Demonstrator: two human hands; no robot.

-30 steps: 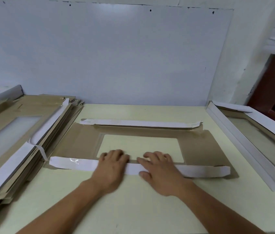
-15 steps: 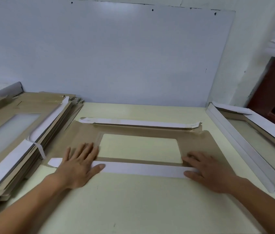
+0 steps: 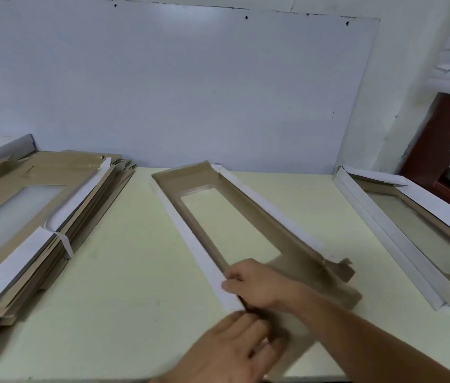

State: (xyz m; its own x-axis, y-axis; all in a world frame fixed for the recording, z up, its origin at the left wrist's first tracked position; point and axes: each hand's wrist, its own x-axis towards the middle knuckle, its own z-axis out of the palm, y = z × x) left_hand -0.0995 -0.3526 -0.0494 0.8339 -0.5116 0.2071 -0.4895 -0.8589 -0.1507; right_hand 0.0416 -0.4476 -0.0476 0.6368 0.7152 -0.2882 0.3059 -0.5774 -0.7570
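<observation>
my one view rides the head, looking forward and down at the wall (image 3: pixel 190 92). it's close above the table (image 3: pixel 135 286) and right hand (image 3: pixel 259 284).

I count two hands, my left hand (image 3: pixel 229 352) and my right hand (image 3: pixel 257 283), and one half-folded windowed box lid (image 3: pixel 301 261) with one window cut in it. There is one stack of flat lid blanks (image 3: pixel 52 217), with sheets too thin and close for me to number. I also count one folded lid (image 3: pixel 384 222), one white box (image 3: pixel 2 147), one table (image 3: pixel 135 272) and one white wall board (image 3: pixel 190 92).
</observation>
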